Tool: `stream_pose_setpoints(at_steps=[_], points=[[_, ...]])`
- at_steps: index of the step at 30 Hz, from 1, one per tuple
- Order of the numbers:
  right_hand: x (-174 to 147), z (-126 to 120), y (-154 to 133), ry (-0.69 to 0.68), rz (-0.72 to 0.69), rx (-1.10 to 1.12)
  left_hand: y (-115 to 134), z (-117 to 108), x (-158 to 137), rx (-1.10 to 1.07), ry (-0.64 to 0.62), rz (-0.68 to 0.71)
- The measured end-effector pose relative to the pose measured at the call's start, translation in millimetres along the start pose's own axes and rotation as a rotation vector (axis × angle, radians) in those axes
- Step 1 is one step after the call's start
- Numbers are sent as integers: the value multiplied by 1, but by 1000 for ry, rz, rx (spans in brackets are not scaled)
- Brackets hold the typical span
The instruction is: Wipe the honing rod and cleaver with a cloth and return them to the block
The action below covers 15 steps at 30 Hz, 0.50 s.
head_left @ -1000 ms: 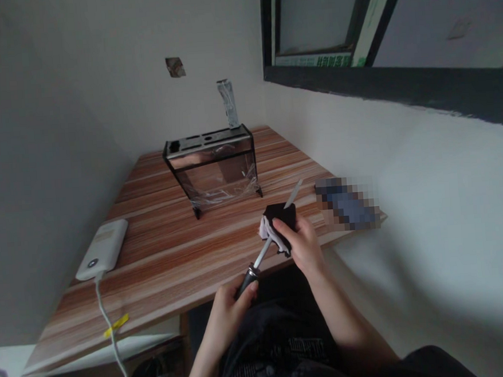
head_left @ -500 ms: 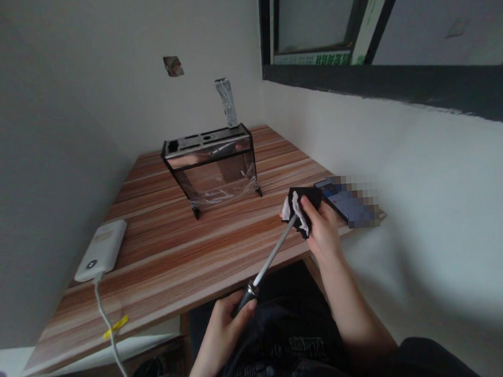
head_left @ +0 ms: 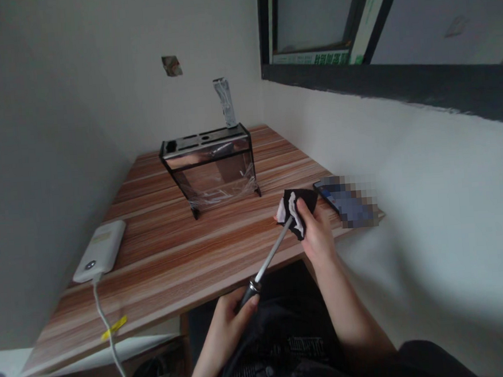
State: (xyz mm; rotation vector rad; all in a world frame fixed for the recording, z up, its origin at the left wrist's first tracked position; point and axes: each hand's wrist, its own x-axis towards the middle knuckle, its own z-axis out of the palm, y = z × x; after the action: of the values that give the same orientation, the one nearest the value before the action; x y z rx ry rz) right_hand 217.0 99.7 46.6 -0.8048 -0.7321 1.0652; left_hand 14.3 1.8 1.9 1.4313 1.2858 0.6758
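pale walls (head_left: pixel 77 97) meet in a corner behind our wood-striped bench (head_left: pixel 174 263), with a dark window frame (head_left: pixel 377 85) at the upper right. closest to us is a slim grey rod (head_left: pixel 274 250), slanting up and away across the bench's front edge. our left hand (head_left: pixel 231 316) is closed around its dark handle (head_left: pixel 248 295), just off that edge. our right hand (head_left: pixel 317 235) pinches a black cloth (head_left: pixel 306 196), white showing at its fold, about the rod's far part, so the tip is hidden.

we judge ourselves partway through: the cloth is already on the rod, and the stretch from cloth to handle is bare. how much of it has been gone over, we cannot tell. neither rod nor cloth is set down yet.

farther back stands a black-framed clear holder (head_left: pixel 205 139), crinkled film (head_left: pixel 222 199) around its lower part and a grey piece (head_left: pixel 225 101) upright at its right end. beside our right hand lies a phone (head_left: pixel 332 197), partly blurred. well to the left lies a white box (head_left: pixel 99 251), its cable (head_left: pixel 112 344) crossing yellow tape (head_left: pixel 115 327) at the edge.
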Motion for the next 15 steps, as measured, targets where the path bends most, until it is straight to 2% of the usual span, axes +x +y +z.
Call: stream_pose_setpoints(at_steps=[5, 11, 15], points=[[-12, 7, 11, -130, 71, -42, 3, 4, 7, -9, 43, -9], [-25, 15, 22, -207, 130, -159, 10, 5, 19, -71, 65, -5], [-36, 23, 22, -358, 175, -250, 17, 2, 27, -132, 86, 16]])
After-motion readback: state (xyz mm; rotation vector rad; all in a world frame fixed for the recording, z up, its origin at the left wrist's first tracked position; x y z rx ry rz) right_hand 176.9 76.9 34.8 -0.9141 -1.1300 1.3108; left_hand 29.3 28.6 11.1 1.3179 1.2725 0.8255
